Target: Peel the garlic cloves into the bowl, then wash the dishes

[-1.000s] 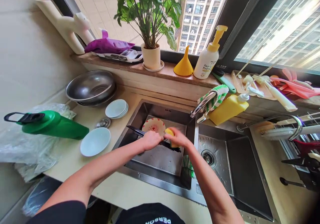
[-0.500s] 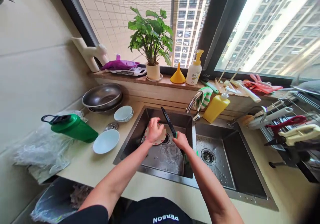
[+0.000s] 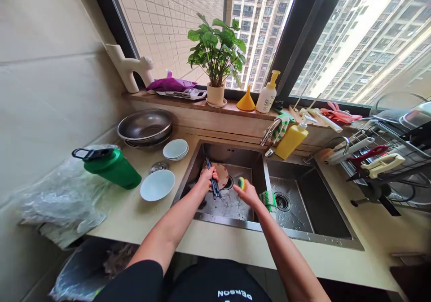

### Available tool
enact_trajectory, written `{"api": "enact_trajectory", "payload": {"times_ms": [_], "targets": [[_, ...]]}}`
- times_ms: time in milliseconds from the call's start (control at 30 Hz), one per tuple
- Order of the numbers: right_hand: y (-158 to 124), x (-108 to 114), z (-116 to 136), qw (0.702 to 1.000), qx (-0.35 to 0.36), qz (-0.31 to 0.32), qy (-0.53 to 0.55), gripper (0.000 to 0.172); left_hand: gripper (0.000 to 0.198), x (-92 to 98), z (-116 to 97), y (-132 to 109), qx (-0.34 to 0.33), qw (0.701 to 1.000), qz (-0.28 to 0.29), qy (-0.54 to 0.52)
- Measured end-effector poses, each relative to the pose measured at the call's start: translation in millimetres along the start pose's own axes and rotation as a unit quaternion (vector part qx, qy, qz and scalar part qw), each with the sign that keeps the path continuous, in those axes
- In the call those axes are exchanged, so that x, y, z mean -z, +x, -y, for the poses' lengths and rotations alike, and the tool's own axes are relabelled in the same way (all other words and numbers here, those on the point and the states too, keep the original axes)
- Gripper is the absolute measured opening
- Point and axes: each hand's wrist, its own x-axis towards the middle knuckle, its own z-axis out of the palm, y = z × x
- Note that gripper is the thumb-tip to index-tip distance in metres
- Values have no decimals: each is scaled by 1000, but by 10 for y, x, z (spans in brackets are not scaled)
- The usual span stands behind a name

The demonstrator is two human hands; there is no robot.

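Observation:
In the left sink basin (image 3: 232,210), my left hand (image 3: 208,178) is closed round a bundle of dark chopsticks (image 3: 214,188), which slant down toward me. Under and behind that hand lies a plate with red spots (image 3: 221,175), partly covered. My right hand (image 3: 248,193) is to the right of the chopsticks, gripping a yellow and green sponge (image 3: 241,183); sponge and chopsticks are apart. A green and white striped cloth (image 3: 268,200) hangs over the divider beside my right wrist.
On the left counter are a white bowl (image 3: 157,185), stacked small bowls (image 3: 175,149), dark pans (image 3: 144,126) and a green bottle (image 3: 112,167). The faucet (image 3: 269,133) and a yellow pump bottle (image 3: 291,141) stand behind the basins. A dish rack (image 3: 387,158) is at the right.
The chopsticks have passed from my right hand to my left, which was loosely open over the plate. My right hand now shows the sponge. The view has shifted slightly.

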Motion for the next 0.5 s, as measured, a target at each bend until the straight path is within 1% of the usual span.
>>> {"api": "enact_trajectory", "payload": {"times_ms": [33,67,100,133,167,233,267,300,333,367,433,500], "targets": [[28,45,48,999,17,-42,29,35,31,29,-12,-25,21,999,18,16],[53,75,131,994,56,-81,49,37,31,28,1,-56,40,998,37,35],[71,86,240,985,109,-120,54,37,31,2,35,-93,55,995,55,55],[84,79,360,975,164,-142,38,36,31,-39,82,-137,63,993,75,72],[94,59,478,967,206,-146,6,35,29,-85,135,-188,68,989,93,89],[132,29,657,952,270,-111,-91,29,22,-157,227,-302,65,984,120,117],[172,43,704,942,291,-92,-140,26,19,-170,256,-361,64,981,132,128],[230,87,721,933,301,-80,-181,24,19,-167,271,-417,60,977,149,143],[307,163,715,927,298,-79,-212,24,21,-150,274,-467,56,961,203,177],[398,262,691,926,285,-89,-232,24,26,-126,267,-509,61,955,223,186],[591,470,628,934,230,-124,-245,24,32,-84,236,-561,78,939,265,204],[727,570,587,941,192,-133,-245,25,38,-79,196,-562,86,931,286,209]]}}
